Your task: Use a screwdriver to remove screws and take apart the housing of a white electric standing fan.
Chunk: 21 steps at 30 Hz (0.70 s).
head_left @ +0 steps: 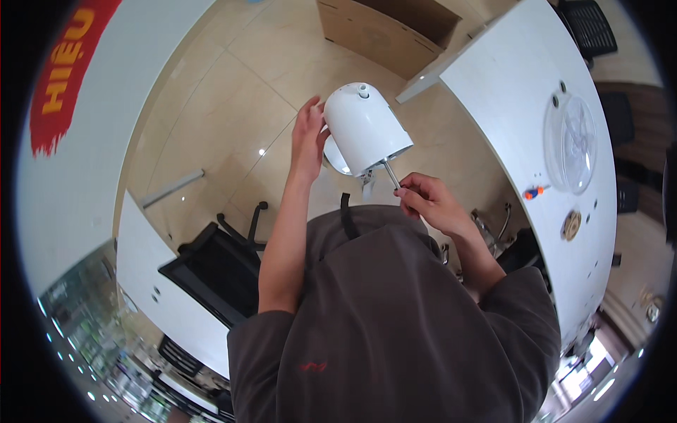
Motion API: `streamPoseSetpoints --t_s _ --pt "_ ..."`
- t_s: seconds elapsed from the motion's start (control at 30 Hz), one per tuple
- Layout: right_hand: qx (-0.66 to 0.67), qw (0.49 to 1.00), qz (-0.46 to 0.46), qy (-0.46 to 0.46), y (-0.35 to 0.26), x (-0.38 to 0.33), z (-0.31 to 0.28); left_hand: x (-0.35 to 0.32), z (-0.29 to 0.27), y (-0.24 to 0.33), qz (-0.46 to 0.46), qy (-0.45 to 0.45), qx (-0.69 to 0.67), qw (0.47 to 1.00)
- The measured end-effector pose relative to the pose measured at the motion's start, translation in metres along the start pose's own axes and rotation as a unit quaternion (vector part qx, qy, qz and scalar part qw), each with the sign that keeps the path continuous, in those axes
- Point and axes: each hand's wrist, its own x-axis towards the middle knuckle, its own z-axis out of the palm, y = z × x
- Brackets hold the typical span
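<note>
A white, round-ended housing point(367, 123), like a fan's motor head, is tilted in front of me with its open end toward me. A small white knob point(364, 91) stands up from its top. My left hand point(308, 134) holds the housing's left side, with some fingertips hidden behind it. From the open end a thin metal shaft point(392, 175) sticks out, and my right hand point(427, 199) pinches its tip between thumb and fingers. Below the housing a round white part point(337, 156) shows; I cannot tell how the two join.
On the white table point(486, 77) at right lie a clear round plastic part point(571, 141), an orange-and-blue screwdriver point(534, 192) and a brown ring point(572, 225). An open cardboard box point(381, 35) stands ahead. A black chair point(215, 271) is at left, beside another white table point(151, 257).
</note>
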Motion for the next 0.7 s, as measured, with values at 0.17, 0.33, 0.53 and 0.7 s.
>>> streamPoseSetpoints --t_s 0.17,0.33,0.53,0.7 --pt "0.015 0.989 0.029 0.145 -0.001 -0.008 0.024 0.040 0.012 0.008 -0.097 -0.222 -0.053 0.969" --pt "0.197 0.928 0.003 0.316 0.013 -0.020 0.044 0.054 -0.001 -0.002 -0.098 -0.306 -0.028 0.947" --pt "0.241 0.877 -0.027 0.415 0.017 -0.017 0.067 0.052 0.023 0.018 -0.095 -0.338 0.038 0.936" --pt "0.233 0.852 -0.025 0.469 0.018 -0.016 0.075 0.053 0.029 0.001 -0.043 -0.337 0.059 0.939"
